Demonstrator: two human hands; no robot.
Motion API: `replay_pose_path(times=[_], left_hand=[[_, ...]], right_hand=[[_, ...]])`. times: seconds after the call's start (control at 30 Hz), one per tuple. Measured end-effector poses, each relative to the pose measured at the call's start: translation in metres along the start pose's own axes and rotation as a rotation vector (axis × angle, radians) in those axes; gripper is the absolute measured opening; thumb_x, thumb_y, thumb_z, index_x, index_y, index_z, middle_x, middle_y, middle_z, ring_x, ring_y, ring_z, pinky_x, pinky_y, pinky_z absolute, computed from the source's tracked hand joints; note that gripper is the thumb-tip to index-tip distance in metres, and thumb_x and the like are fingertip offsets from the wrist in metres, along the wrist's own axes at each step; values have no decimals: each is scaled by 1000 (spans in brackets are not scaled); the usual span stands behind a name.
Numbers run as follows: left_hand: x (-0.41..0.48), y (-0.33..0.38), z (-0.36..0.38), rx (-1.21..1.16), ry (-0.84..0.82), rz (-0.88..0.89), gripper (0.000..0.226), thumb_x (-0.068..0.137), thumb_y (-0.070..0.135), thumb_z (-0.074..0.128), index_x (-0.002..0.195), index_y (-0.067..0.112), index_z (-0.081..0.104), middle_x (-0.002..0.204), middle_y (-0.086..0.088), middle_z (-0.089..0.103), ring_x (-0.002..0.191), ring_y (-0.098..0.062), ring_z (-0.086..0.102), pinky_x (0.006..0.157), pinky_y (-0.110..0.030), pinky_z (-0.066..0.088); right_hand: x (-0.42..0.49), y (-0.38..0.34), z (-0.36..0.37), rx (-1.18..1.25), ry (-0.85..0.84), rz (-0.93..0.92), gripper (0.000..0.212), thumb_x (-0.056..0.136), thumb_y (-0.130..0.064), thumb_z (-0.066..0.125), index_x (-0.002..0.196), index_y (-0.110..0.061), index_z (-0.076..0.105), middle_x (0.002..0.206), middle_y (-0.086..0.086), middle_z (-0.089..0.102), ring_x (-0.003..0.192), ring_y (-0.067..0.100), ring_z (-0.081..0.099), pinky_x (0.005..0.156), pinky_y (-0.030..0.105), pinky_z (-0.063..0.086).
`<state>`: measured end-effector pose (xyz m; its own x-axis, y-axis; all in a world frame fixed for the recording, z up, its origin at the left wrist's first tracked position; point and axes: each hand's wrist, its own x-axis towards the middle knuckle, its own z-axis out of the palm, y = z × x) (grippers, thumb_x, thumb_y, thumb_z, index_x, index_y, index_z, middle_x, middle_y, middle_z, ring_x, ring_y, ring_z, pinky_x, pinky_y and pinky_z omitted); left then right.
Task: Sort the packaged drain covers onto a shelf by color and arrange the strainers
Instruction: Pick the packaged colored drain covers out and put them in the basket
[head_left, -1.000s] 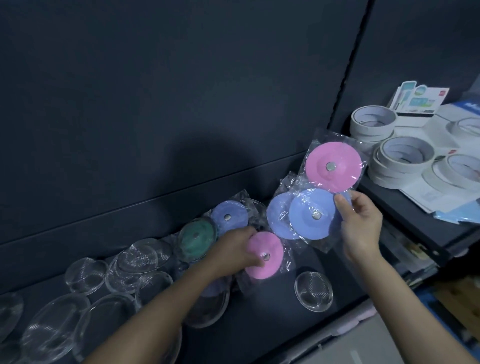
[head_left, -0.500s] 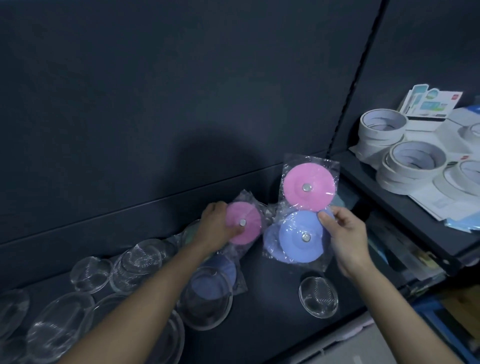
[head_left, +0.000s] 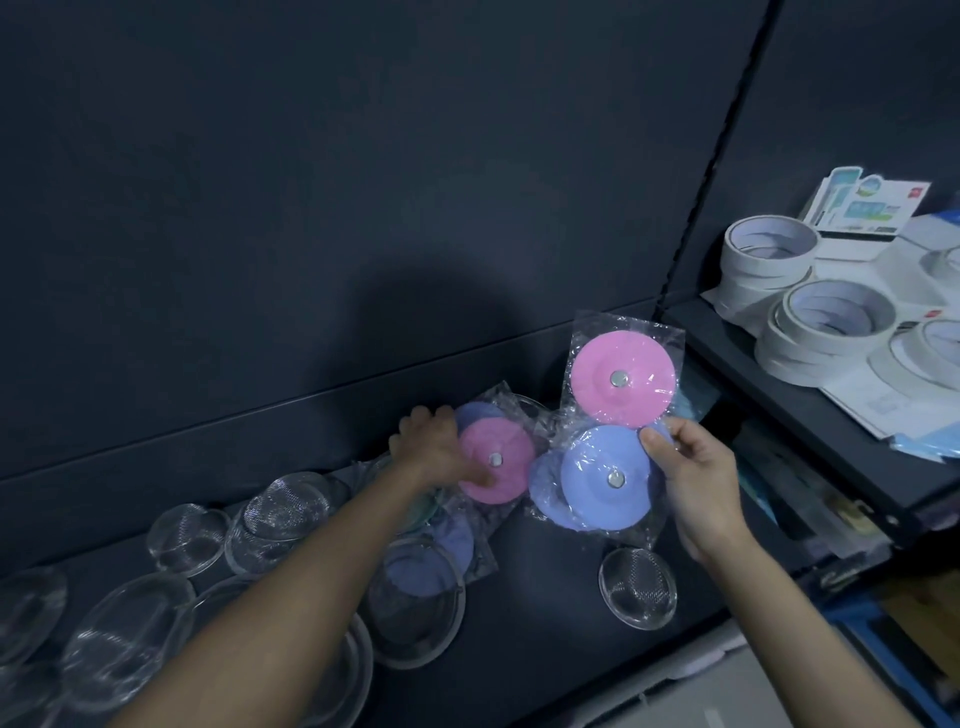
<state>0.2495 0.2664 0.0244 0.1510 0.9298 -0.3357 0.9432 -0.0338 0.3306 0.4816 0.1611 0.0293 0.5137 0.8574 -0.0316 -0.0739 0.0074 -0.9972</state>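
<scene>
Pink cover (head_left: 511, 441) pinched in left hand (head_left: 434, 452); right hand (head_left: 698, 480) grips packets (head_left: 597, 499).

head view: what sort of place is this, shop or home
Likely a shop or stockroom: dark metal shelving holds stacked white tape rolls and many round mesh strainers, and the right hand holds bagged pink and blue round drain covers.

Head camera looks forward and down, close over the dark shelf (head_left: 545, 597).
</scene>
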Motion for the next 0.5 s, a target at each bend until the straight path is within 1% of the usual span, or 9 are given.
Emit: replay_pose_path(times=[0.1,0.17,0.23,0.3,0.37,0.43,0.47,0.5], left_hand=[[-2,-7,2,-9,-10,13,106,55,64,78,136,14,31,139,-9,35,129,-29,32,105,-42,27],[-6,-10,6,-46,-23,29,98,57,62,77,130,14,34,135,-5,42,127,-25,39,108,-45,20],[-8,-12,11,-97,-9,46,89,57,60,77,122,17,34,128,2,49,121,-20,46,109,-47,15],[-9,-12,11,-151,12,54,89,56,58,79,120,20,30,125,6,51,119,-18,49,109,-48,12],[-10,-9,8,-187,43,64,97,55,54,82,127,20,27,128,5,50,120,-19,49,108,-45,17],[-10,-7,6,-195,91,66,106,53,51,84,136,18,26,130,2,51,120,-21,49,105,-40,28],[-10,-7,6,-205,126,77,103,52,48,85,135,17,30,127,2,52,117,-22,51,102,-38,34],[-10,-7,7,-229,163,101,94,52,45,86,127,17,38,120,1,55,110,-22,54,95,-37,41]], right_hand=[[-3,0,0,2,3,-1,15,89,-3,58,78,-12,63,80,14,60,74,24,50,73,39,42],[-5,-1,1,7,0,-1,15,88,-3,59,77,-11,63,79,14,59,74,24,50,73,39,42],[-5,-1,1,10,-4,0,16,88,-3,59,77,-12,63,78,14,59,74,24,50,72,38,42],[-6,-1,1,16,-9,-2,16,88,-2,59,76,-12,64,79,13,60,74,24,51,73,39,43],[-7,-2,0,32,-14,5,16,88,-2,59,77,-12,65,79,12,61,74,24,52,74,39,44],[-8,-4,-1,44,-14,8,16,89,-2,58,78,-12,65,80,12,62,76,24,53,75,40,44],[-8,-4,-2,45,-14,6,16,89,-2,58,79,-12,65,81,12,62,77,24,53,76,41,45],[-7,-4,-3,49,-14,8,15,89,-3,58,80,-12,66,82,12,62,77,24,53,77,42,45]])
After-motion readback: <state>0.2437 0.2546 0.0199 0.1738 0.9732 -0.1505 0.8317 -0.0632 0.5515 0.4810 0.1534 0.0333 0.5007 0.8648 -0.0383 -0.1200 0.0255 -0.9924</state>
